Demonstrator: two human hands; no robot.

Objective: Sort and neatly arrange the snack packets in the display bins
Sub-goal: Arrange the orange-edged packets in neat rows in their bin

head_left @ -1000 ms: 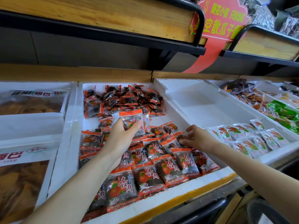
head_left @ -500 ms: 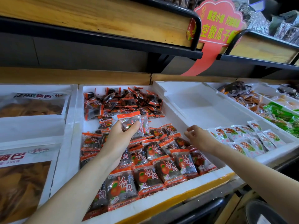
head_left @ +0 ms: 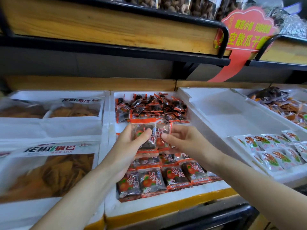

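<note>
Both hands are raised over the middle of the long white foam bin (head_left: 149, 205), sharing a couple of small clear-plastic snack packets (head_left: 144, 130) with orange sealed ends and dark dried fruit inside. The left hand (head_left: 131, 146) lays its thumb across the front of one packet, fingers curled behind it. The right hand (head_left: 184, 141) pinches the side of the neighbouring packet between thumb and curled fingers. The held packets hover above the gap between the jumbled heap (head_left: 152, 105) at the far end of the bin and the tidy overlapping rows (head_left: 166, 178) at the near end.

These look featherlight and soft, the glossy film likely slick and crinkly. I'd take them by the flat orange seals or lightly across the body, since a hard squeeze would only crush the fruit. They should lie flat and overlap easily, though they may slide.

The foam walls look soft enough to dent. To the right sits another white foam tray (head_left: 224, 117), mostly bare, with white, green and orange sachets (head_left: 274, 151) at its near end. To the left lie big clear bags of golden crisps (head_left: 49, 171). A wooden shelf with a black rail (head_left: 116, 25) and a red paper sign (head_left: 247, 29) hang overhead, well above the hands.
</note>
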